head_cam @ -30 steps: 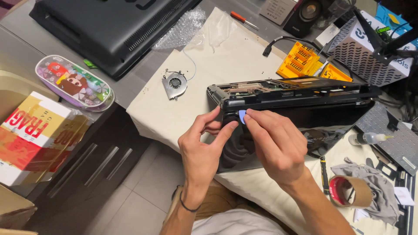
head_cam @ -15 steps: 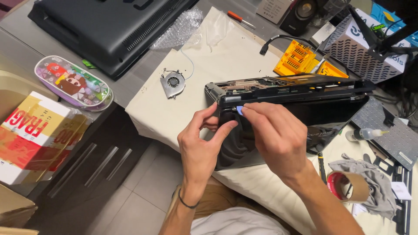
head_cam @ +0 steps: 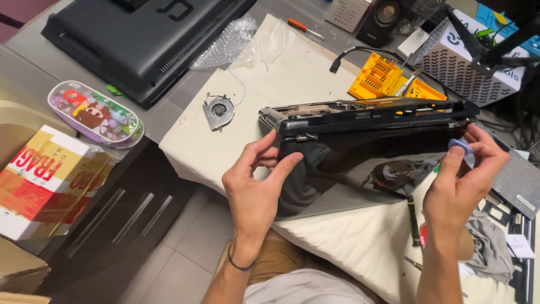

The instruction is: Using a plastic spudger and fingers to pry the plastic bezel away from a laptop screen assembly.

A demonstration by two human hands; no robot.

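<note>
Laptop chassis [head_cam: 365,121] is stood on its edge on the cream cloth [head_cam: 292,73] over the bench — glossy black shell, opened seam along the top showing metal frame and some yellow bits inside. Glossy face reflects the clutter below it.

Left hand [head_cam: 256,188] grips the left corner near the hinge: thumb against the near face, fingers [head_cam: 264,149] curled up to the edge, closed on the chassis. Right hand [head_cam: 461,180] is at the far right end, fingers narrow, pinching a small blue pry pick [head_cam: 460,146] just beside the chassis corner — can't tell if the pick tip is in the seam or only touching it.

Loose cooling fan [head_cam: 218,110] with thin wire lies on the cloth, well apart to the left of the chassis. Yellow bit holder [head_cam: 377,76] sits behind it. Black monitor [head_cam: 140,39] lies face down at upper left, cut off by the frame. Colourful pencil case [head_cam: 95,112] is near the bench edge.

Chassis underside and its inner parts are mostly hidden; right end partly covered by the right hand.
</note>
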